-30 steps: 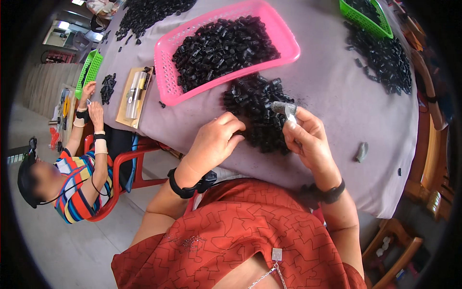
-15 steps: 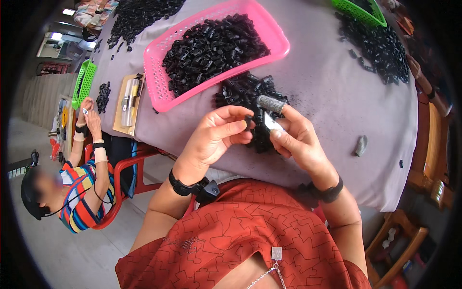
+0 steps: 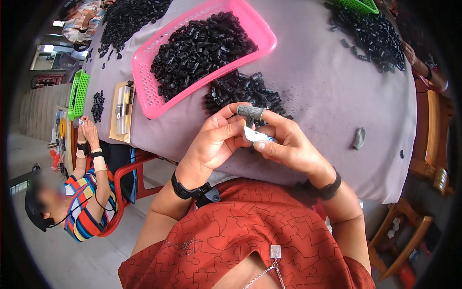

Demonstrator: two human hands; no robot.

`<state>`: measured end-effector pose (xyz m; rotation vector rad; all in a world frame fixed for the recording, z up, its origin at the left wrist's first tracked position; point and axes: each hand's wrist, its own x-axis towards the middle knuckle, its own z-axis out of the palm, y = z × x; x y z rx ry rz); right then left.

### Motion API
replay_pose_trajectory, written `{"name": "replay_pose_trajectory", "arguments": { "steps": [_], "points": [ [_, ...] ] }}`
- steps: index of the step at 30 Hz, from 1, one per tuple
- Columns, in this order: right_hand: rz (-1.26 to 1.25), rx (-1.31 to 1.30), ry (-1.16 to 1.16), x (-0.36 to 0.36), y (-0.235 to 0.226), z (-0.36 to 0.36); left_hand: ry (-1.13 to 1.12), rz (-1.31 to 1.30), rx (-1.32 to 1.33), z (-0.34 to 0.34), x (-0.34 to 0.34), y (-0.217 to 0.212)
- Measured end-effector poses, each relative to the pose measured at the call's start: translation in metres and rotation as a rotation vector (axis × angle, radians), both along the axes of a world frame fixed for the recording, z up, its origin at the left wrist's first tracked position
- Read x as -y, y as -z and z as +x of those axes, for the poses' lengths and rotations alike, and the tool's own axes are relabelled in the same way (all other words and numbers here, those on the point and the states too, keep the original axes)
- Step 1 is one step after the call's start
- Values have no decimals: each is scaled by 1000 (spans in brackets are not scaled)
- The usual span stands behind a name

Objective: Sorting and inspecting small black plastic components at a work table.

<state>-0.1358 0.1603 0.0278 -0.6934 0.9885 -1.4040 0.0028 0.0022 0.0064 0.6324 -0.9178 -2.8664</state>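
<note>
Right fingers (image 3: 270,149) on white piece (image 3: 252,135), blue marking (image 3: 271,139) illegible

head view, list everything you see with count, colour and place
Tablecloth: 1, greyish, over table
Pink basket: 1, pink, upper middle
Black parts: many, black, basket and table piles
Green baskets: 2, green, left and top right
Board: 1, tan, left of pink basket
Loose roll: 1, grey, table right
Finger sleeve: 1, grey, right index finger
White tool: 1, white, right hand
Held part: 1, dark, between hands
Chairs: 2, red left, brown lower right
Other people: at least 3, various, left, upper left, right edge
Wristbands: 2, black, own wrists
Top: 1, red, lower middle
Left hand, right hand: 1 each, centre
</note>
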Motion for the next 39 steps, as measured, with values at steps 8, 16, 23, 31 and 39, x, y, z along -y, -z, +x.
{"name": "replay_pose_trajectory", "arguments": {
  "steps": [8, 16, 23, 31, 39],
  "points": [
    [6, -43, 13, 2, 0, 2, -7, 5, 13, 2, -1, 5],
    [0, 1, -14, 0, 8, 0, -14, 20, -6, 4, -4, 3],
    [-41, 83, -9, 0, 7, 2, 18, 15, -55, 8, -1, 7],
    [-2, 37, -33, 0, 6, 0, 24, -7, -33, 6, -2, 2],
    [24, 123, 31, 1, 14, -1, 45, 7, -26, 6, -6, 0]
  ]
}}
